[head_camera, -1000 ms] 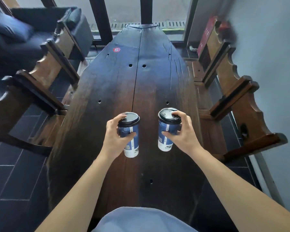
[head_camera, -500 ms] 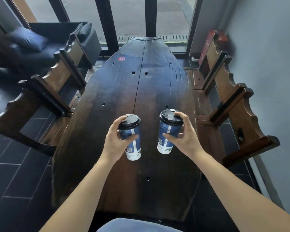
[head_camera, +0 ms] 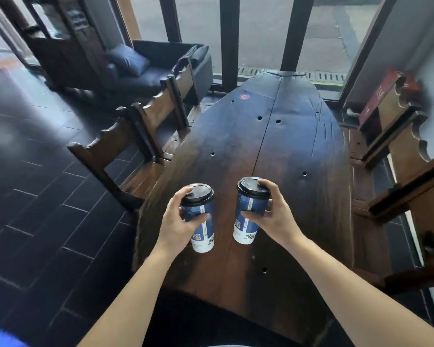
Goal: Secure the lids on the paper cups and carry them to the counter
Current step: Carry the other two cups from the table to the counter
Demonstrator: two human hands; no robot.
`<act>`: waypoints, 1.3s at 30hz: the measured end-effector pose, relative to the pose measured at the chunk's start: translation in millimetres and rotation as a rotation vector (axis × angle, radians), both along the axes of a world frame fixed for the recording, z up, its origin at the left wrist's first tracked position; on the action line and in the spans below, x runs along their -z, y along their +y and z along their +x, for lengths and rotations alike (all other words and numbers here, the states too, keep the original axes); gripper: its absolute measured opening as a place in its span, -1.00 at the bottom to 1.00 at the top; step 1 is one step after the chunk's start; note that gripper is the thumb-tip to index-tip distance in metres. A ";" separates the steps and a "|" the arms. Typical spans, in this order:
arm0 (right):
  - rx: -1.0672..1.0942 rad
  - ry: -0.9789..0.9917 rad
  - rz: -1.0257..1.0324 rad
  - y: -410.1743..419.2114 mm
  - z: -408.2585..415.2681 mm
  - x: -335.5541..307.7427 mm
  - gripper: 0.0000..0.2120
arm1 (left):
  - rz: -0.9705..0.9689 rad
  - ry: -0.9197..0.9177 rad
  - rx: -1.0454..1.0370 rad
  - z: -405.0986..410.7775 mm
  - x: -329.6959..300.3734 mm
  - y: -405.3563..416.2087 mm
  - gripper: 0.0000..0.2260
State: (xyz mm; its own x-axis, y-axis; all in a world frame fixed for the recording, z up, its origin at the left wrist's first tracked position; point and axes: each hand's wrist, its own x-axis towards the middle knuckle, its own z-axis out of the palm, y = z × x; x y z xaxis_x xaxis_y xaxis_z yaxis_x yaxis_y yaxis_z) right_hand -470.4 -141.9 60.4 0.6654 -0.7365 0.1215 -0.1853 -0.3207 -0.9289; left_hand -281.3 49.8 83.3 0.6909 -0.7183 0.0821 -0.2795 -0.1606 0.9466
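Left hand (head_camera: 177,221) wraps the left cup (head_camera: 200,220), index finger over its black lid (head_camera: 198,194); right hand (head_camera: 273,216) grips the right cup (head_camera: 248,216) the same way, likely pinning the lids for carrying. Both cups are off the dark plank table (head_camera: 286,136). Smooth blue-white paper, tapered; glossy plastic lids.

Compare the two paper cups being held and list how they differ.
The left cup sits nearer the camera and leans right; the right cup is farther and leans left. The left hand reaches over its lid's left edge; the right hand over the other's right edge. Both are blue-and-white with black lids on.
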 end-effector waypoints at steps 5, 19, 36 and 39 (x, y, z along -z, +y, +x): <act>-0.118 0.008 -0.024 61.8 73.8 -9.4 -0.19 | -0.021 0.030 -0.099 46.3 -1.5 78.6 -0.40; -0.483 0.066 -0.109 266.9 304.7 -12.4 -0.17 | -0.049 0.059 -0.458 187.5 5.2 327.4 -0.43; -0.946 0.063 -0.123 396.3 603.7 10.6 -0.22 | 0.097 0.063 -0.961 361.4 29.3 461.5 -0.45; -1.009 0.055 -0.122 408.0 673.6 8.8 -0.22 | 0.092 0.071 -1.049 417.6 26.5 469.2 -0.45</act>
State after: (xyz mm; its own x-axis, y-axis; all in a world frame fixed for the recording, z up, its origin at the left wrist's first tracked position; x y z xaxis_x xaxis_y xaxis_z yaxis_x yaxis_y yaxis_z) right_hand 203.2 266.1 51.6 0.9763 0.1870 0.1089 0.1828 -0.4434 -0.8775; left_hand 136.2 519.0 56.8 0.9707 0.2400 -0.0074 0.0964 -0.3613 0.9275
